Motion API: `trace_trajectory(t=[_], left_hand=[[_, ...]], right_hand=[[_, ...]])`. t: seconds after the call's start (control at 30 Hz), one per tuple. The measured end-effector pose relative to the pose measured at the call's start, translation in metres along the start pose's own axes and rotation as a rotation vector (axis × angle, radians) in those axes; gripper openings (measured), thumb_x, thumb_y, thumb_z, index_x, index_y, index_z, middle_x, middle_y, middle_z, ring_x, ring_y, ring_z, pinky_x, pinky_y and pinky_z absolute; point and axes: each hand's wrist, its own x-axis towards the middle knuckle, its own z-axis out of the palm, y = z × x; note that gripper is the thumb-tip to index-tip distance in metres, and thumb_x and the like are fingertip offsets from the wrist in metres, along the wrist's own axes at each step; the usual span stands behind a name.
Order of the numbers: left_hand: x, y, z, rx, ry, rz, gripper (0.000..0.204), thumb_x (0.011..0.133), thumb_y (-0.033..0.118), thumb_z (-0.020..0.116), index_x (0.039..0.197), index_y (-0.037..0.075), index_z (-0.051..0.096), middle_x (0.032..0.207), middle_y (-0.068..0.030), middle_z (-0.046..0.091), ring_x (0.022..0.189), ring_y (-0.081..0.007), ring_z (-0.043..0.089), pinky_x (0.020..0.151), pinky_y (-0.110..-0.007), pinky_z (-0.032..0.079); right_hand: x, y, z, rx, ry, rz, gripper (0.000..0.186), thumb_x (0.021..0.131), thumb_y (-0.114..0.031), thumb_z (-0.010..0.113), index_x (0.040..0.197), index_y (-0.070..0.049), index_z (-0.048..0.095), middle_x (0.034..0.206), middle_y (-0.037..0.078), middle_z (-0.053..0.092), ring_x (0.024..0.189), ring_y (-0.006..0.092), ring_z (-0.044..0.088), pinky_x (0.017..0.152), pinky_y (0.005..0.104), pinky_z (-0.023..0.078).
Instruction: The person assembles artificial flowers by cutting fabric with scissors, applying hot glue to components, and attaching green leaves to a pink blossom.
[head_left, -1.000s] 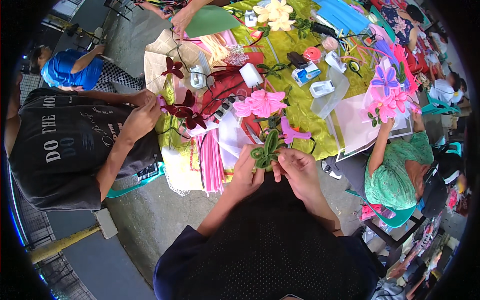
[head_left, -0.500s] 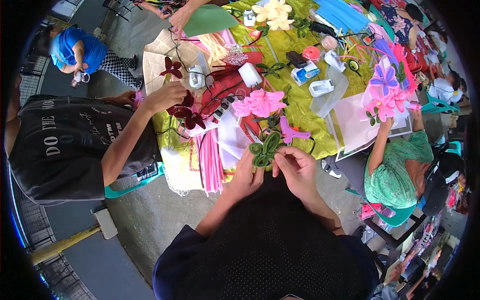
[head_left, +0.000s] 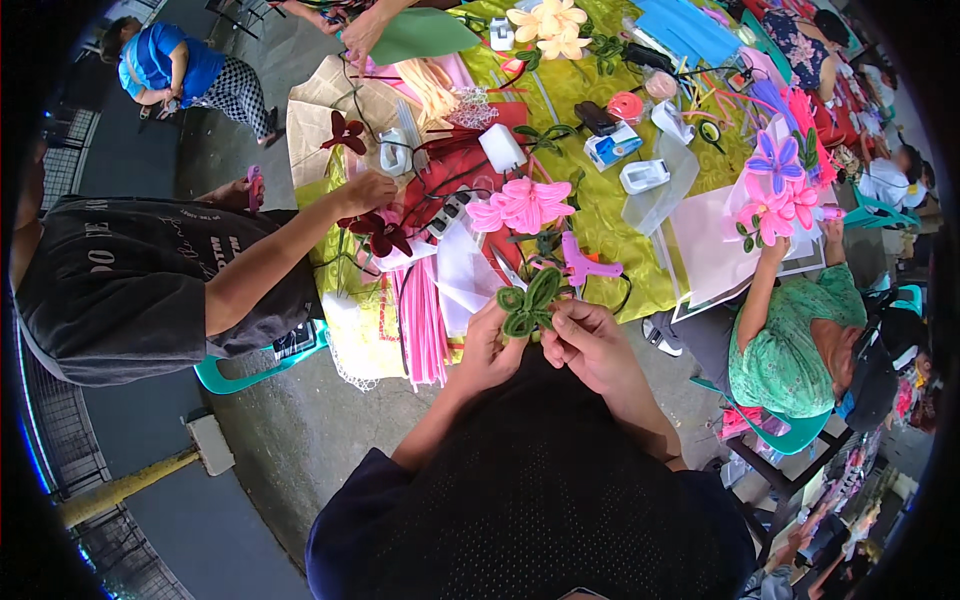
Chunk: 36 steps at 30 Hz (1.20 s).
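My left hand (head_left: 487, 350) and my right hand (head_left: 585, 338) both grip a looped green fuzzy leaf cluster (head_left: 528, 303) above my lap, at the near table edge. Just beyond it lie a pink glue gun (head_left: 585, 263), scissors (head_left: 505, 265) and a large pink fuzzy flower (head_left: 518, 208). A bundle of pink stems (head_left: 422, 330) hangs over the edge left of my hands, beside thin white sheets (head_left: 462, 280).
A yellow-covered table (head_left: 640, 280) holds tape dispensers (head_left: 643, 176), dark red flowers (head_left: 345, 133) and other supplies. A person in black (head_left: 130, 280) reaches in from the left; one in green (head_left: 795, 345) holds pink and purple flowers on the right. Others work or stand beyond.
The green cluster has sunk slightly and turned a little in my hands. The left-hand co-worker's nearer arm has moved forward over the dark red flowers, the farther hand back off the table with a pink object.
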Motion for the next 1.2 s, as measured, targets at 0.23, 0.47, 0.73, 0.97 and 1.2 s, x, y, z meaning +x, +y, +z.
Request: trace_trajectory(t=[0.23,0.47,0.73,0.97,1.2], left_hand=[[-0.004,0.0,0.002,-0.139,0.057,-0.135,0.016,0.078,-0.004,0.049,0.093,-0.002,0.053,0.08,-0.0083,0.051,0.073,-0.0164,0.049,0.066,-0.026,0.039],[-0.004,-0.019,-0.009,-0.13,0.035,-0.106,0.015,0.087,0.0,0.049,0.101,-0.001,0.052,0.086,-0.001,0.053,0.074,-0.0052,0.047,0.064,-0.019,0.038],[0.005,-0.003,-0.009,-0.181,0.134,-0.33,0.014,0.086,0.002,0.055,0.099,0.0,0.056,0.07,0.0076,0.049,0.057,0.0022,0.038,0.048,-0.016,0.027],[0.015,-0.02,-0.012,-0.011,0.142,-0.365,0.017,0.084,0.009,0.061,0.097,-0.001,0.057,0.065,0.0087,0.043,0.056,0.0001,0.032,0.047,-0.018,0.025],[0.023,-0.027,-0.013,0.083,-0.015,-0.437,0.027,0.086,0.011,0.058,0.109,-0.002,0.053,0.078,0.0029,0.052,0.069,-0.0042,0.045,0.062,-0.021,0.039]], right_hand=[[0.009,-0.003,-0.016,-0.401,-0.045,-0.112,0.015,0.09,-0.012,0.053,0.092,0.002,0.059,0.069,0.005,0.055,0.06,0.0123,0.054,0.056,0.0242,0.043],[0.062,0.013,-0.157,-1.997,0.341,-0.358,0.044,0.069,-0.006,0.065,0.11,-0.003,0.05,0.107,0.011,0.053,0.101,0.0285,0.05,0.081,0.0412,0.04],[0.07,0.019,-0.174,-2.071,0.318,-0.019,0.052,0.071,-0.01,0.06,0.119,-0.005,0.041,0.115,0.013,0.046,0.109,0.0343,0.044,0.088,0.0477,0.034],[0.047,0.001,-0.163,-1.691,0.147,-0.336,0.055,0.07,-0.004,0.063,0.121,-0.003,0.042,0.115,0.014,0.046,0.106,0.0305,0.049,0.086,0.0402,0.039],[0.038,-0.007,-0.166,-0.984,0.194,-0.264,0.034,0.084,-0.01,0.057,0.115,0.001,0.047,0.089,0.008,0.053,0.071,0.0137,0.054,0.06,0.0247,0.043]])
